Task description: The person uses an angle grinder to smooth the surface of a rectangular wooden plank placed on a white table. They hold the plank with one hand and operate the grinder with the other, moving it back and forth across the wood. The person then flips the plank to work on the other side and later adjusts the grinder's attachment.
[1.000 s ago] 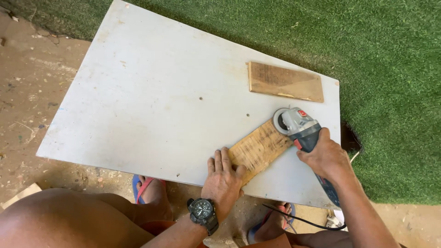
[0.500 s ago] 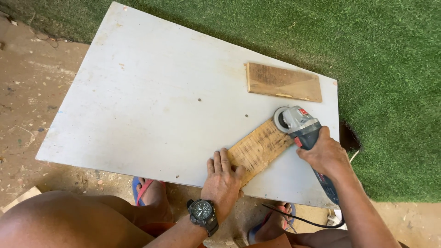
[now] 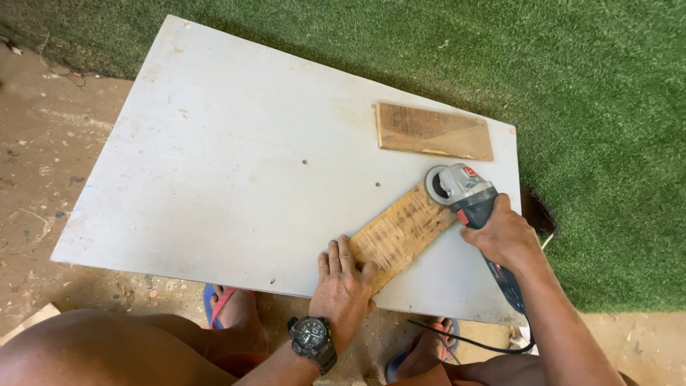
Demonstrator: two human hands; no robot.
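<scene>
Nearest the person, the left hand (image 3: 343, 286) lies flat, fingers (image 3: 336, 259) spread, pressing down the near end of a wooden plank (image 3: 400, 232) on the white table (image 3: 214, 164). That downward hold looks worth keeping firm and well back from the disc. Beyond those fingers, at the plank's far end, the right hand (image 3: 504, 239) wraps closed around the grinder (image 3: 464, 196); a steady, level head seems best. Farther off lies a second plank (image 3: 432, 132), apart from both hands, near the green turf (image 3: 600, 107).
</scene>
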